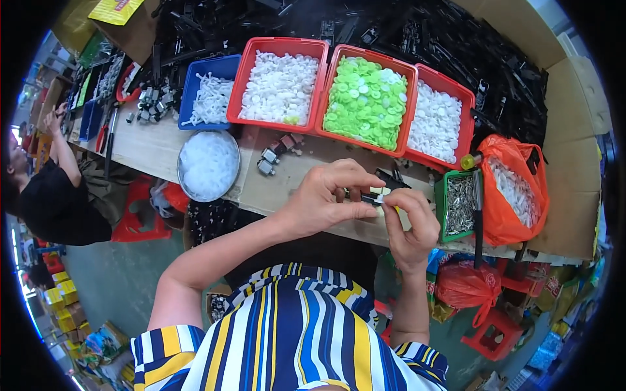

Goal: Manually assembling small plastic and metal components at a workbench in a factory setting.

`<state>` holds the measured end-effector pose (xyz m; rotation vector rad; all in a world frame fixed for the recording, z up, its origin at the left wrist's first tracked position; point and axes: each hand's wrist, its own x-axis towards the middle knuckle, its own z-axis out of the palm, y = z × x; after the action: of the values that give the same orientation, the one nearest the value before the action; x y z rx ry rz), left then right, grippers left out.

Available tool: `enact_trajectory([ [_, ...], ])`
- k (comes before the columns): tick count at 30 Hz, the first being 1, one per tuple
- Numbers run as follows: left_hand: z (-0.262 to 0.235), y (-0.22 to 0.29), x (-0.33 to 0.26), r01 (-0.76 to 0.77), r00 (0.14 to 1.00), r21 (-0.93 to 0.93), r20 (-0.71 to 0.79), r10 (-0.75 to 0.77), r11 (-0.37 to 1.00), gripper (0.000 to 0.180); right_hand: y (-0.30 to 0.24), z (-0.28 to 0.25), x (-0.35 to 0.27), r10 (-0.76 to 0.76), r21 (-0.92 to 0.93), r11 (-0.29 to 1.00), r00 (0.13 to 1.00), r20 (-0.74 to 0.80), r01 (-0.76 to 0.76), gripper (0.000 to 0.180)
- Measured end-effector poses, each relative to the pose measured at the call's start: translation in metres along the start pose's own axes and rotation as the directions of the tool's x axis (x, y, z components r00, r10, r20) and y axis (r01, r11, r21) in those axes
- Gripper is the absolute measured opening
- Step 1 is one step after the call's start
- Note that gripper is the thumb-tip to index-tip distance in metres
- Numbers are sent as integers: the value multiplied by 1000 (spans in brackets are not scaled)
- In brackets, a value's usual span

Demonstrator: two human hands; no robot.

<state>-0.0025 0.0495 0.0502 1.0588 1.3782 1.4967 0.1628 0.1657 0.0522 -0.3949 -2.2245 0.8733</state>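
— What's in hand?
— My left hand (324, 199) and right hand (409, 221) both pinch one small black part (373, 197) above the bench edge (280, 195); I'm fitting it together, I'd say; next it wants a steady press.
— Hidden?
— My fingers cover most of it; its shape is unclear.

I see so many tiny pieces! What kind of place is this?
Probably a small workshop where people put parts together by hand. Red bins hold white and green plastic pieces, black parts are heaped on the workbench, and both hands hold a small black piece.
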Motion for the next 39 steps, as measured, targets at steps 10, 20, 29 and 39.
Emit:
enact_trajectory([
  [10,-9,-16,-9,-227,965,306,-61,257,925,34,-4,17,1,42,-33,999,997,59,-40,16],
  [20,-25,-41,-31,-395,827,838,147,542,376,32,-2,33,5,24,-331,940,950,313,85,15],
  [29,-21,-48,-33,-480,786,863,341,516,160,33,0,25,24,85,-329,940,876,474,87,10],
  [39,-23,-54,-31,-505,770,855,383,510,120,36,7,21,16,124,-153,986,910,397,-68,23],
])
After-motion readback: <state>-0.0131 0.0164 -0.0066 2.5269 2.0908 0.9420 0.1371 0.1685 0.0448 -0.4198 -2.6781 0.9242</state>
